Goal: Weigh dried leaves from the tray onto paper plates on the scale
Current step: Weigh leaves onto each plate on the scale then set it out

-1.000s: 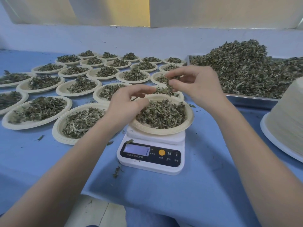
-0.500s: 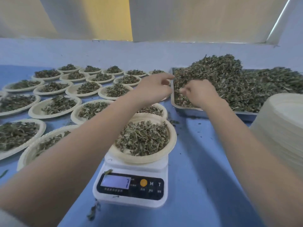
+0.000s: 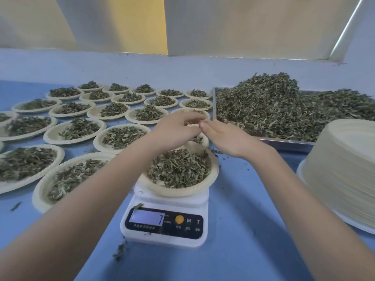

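Observation:
A white digital scale (image 3: 164, 220) stands on the blue table, its display reading 7. On it sits a paper plate (image 3: 182, 192) heaped with dried leaves (image 3: 178, 169). A metal tray (image 3: 284, 141) at the right back holds a big pile of dried leaves (image 3: 274, 102). My left hand (image 3: 176, 132) and my right hand (image 3: 225, 138) hover over the far rim of that plate, fingertips touching each other. The right hand's fingers lie straight, pointing left. The left hand's fingers are loosely bent, and I see nothing held in either hand.
Several filled paper plates (image 3: 79, 129) cover the table to the left and behind the scale. A tall stack of empty paper plates (image 3: 345, 169) stands at the right edge. Loose leaf bits (image 3: 119, 250) lie near the scale. A pale wall runs along the back.
Both hands have drawn back from the tray's left edge toward me and now meet over the far rim of the plate on the scale. The display still reads 7.

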The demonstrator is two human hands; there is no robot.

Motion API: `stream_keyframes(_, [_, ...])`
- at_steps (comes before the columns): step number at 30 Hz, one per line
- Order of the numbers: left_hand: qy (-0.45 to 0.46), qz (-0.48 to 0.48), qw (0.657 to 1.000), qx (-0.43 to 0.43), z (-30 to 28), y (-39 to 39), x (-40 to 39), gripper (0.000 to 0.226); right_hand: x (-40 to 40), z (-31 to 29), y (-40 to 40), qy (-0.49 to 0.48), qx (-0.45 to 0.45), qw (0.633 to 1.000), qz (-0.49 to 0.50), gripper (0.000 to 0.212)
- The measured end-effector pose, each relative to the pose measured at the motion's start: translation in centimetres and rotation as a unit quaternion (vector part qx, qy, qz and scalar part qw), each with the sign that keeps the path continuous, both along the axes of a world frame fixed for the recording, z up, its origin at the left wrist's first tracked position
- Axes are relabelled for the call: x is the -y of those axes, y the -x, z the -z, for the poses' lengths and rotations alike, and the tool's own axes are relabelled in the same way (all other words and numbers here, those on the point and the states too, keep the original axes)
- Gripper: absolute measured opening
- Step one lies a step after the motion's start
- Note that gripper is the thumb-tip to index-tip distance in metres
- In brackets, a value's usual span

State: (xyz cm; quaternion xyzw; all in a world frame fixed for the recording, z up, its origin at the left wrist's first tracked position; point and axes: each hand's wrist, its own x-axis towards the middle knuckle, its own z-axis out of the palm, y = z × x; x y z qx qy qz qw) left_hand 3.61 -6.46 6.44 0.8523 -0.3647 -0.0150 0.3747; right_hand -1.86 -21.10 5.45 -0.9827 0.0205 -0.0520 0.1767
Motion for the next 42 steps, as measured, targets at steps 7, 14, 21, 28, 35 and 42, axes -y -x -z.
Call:
stream_keyframes(7, [0.035, -0.104, 0.992, -0.064, 3.8, 1.7, -6.7, 0.049, -2.8, 3.5, 3.2, -0.255, 0.002, 0.966, 0.033, 0.082])
stream_keyframes(14, [0.196, -0.178, 0.930, -0.255, 3.7, 1.8, -6.4, 0.065, -5.6, 3.3, 2.9, -0.392, 0.098, 0.908, 0.113, 0.079])
stream_keyframes(21, [0.223, -0.298, 0.911, -0.180, -0.9, -1.8, -10.1, 0.049, -8.9, -1.0, -1.6, -0.413, 0.163, 0.892, 0.085, 0.061])
stream_keyframes(28, [0.325, -0.354, 0.862, -0.158, -3.6, -7.2, -18.4, 0.050, -16.1, -4.2, -9.1, -0.424, 0.128, 0.896, 0.034, 0.050])
stream_keyframes(35, [0.384, -0.444, 0.803, -0.104, -4.5, -12.1, -29.2, 0.043, -25.3, -5.0, -17.0, -0.460, 0.018, 0.888, -0.007, 0.039])
stream_keyframes(42, [0.360, -0.545, 0.756, -0.037, -2.4, -15.7, -42.0, 0.041, -38.0, -4.3, -25.2, -0.512, -0.083, 0.849, -0.097, 0.020])
